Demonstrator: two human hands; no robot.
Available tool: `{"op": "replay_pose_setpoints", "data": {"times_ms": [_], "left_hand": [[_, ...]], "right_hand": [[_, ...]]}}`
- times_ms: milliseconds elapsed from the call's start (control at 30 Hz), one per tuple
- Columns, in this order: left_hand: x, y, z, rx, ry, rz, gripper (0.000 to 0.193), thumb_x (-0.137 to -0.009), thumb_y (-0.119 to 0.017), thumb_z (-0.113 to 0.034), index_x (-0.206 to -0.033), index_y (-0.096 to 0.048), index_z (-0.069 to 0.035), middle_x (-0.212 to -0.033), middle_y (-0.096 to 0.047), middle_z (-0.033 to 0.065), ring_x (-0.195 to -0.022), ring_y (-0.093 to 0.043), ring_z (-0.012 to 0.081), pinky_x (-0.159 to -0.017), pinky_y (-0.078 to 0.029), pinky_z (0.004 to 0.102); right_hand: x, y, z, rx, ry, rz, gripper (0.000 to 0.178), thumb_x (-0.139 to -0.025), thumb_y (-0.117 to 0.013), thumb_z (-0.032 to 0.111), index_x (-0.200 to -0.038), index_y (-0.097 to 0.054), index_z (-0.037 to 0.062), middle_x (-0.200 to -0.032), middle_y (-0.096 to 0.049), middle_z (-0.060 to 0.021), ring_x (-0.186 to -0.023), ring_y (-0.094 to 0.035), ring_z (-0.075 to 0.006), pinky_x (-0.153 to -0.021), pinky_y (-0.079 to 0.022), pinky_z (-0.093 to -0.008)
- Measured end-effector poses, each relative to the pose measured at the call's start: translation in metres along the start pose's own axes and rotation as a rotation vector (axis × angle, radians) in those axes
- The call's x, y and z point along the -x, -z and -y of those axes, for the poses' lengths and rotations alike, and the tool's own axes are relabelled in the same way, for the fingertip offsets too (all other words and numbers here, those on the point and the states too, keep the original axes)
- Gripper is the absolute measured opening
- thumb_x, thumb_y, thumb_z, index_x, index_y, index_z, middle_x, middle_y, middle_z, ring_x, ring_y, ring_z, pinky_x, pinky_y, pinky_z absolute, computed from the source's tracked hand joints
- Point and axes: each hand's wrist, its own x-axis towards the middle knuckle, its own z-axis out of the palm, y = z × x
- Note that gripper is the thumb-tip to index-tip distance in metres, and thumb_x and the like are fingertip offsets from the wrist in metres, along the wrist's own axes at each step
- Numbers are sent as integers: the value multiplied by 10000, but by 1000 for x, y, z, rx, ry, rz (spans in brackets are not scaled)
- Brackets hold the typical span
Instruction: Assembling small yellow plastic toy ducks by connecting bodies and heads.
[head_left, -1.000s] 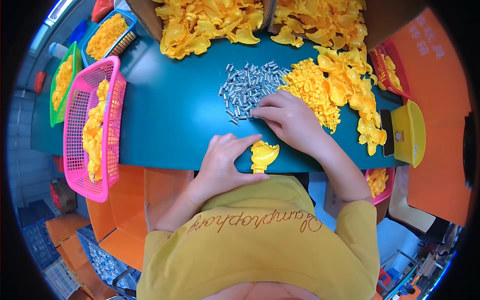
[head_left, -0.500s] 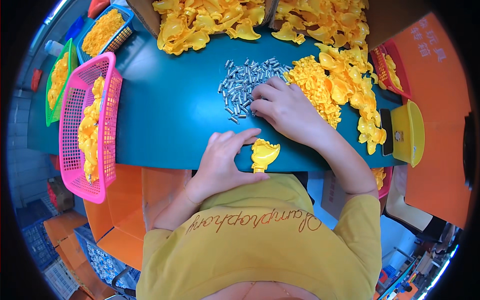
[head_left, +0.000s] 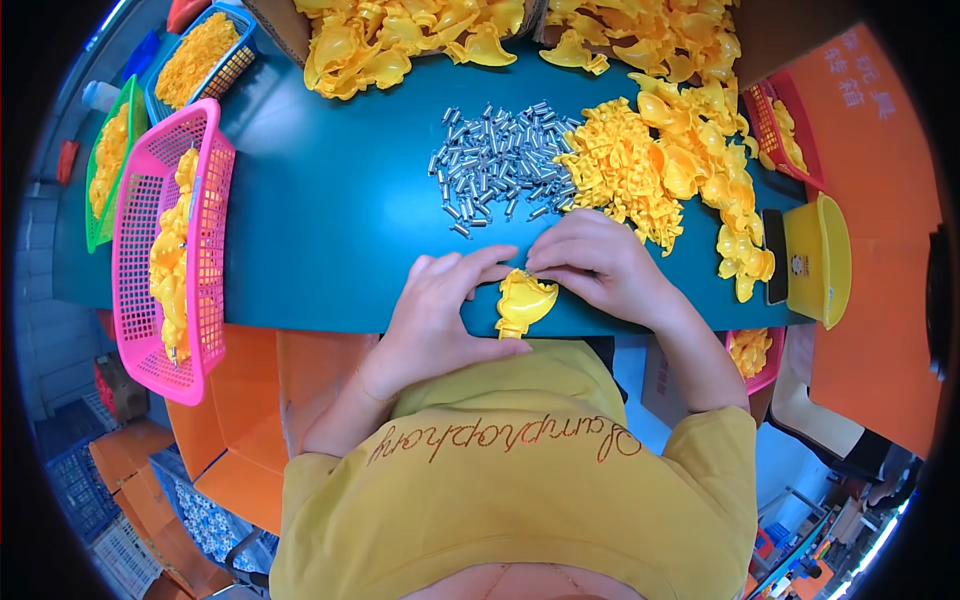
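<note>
Left hand (head_left: 432, 305) half-curled around yellow shell (head_left: 526, 300) at near edge of tabletop (head_left: 330, 210), apparently steadying it. Right hand (head_left: 608, 262) at its rim, fingertips bunched; cannot tell whether gripping. Silver cylinders (head_left: 500, 165) heaped within easy reach.

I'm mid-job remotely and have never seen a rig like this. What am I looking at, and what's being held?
There's no machine: these are a person's bare hands, seen from above by a wide fisheye camera on their head, so edges bend. On the green table lie small metal cylinders, small yellow parts and larger yellow shells. The left hand curves around a yellow piece; the right hand's fingertips meet its upper edge. Whether they pinch something small is unclear.
</note>
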Motion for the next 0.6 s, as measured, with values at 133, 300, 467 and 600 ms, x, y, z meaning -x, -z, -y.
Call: {"op": "replay_pose_setpoints", "data": {"times_ms": [133,300,467,600], "left_hand": [[-1,0,2,24,-5,7,991,-563,-1020,-348,-1427,-595,-110,-1156,-761,-33,-842,-555,157,-867,-400,327],[0,0,1,20,-5,16,995,-561,-1019,-348,-1429,-593,-118,-1163,-762,-35,-845,-556,160,-858,-396,328],[0,0,3,24,-9,13,1003,-560,-1020,-347,-1436,-588,-121,-1166,-761,-37,-843,-556,162,-857,-395,328],[0,0,2,25,-3,13,1003,-561,-1021,-345,-1437,-588,-120,-1167,-760,-36,-845,-556,161,-856,-397,328]], "right_hand": [[0,0,-4,76,68,27,203,-836,-821,37,-1024,-780,99,-1060,-766,-32,-996,-705,-262,-844,-569,-387],[-4,4,-3,116,114,74,269,-774,-811,29,-1027,-770,109,-1078,-759,-22,-992,-698,-272,-842,-578,-399],[-10,7,-1,169,140,115,280,-771,-786,9,-1032,-757,105,-1065,-748,-20,-985,-688,-265,-825,-582,-395],[-11,5,3,201,152,104,295,-759,-770,-5,-1034,-748,101,-1062,-736,-24,-980,-682,-260,-821,-587,-389]]}}
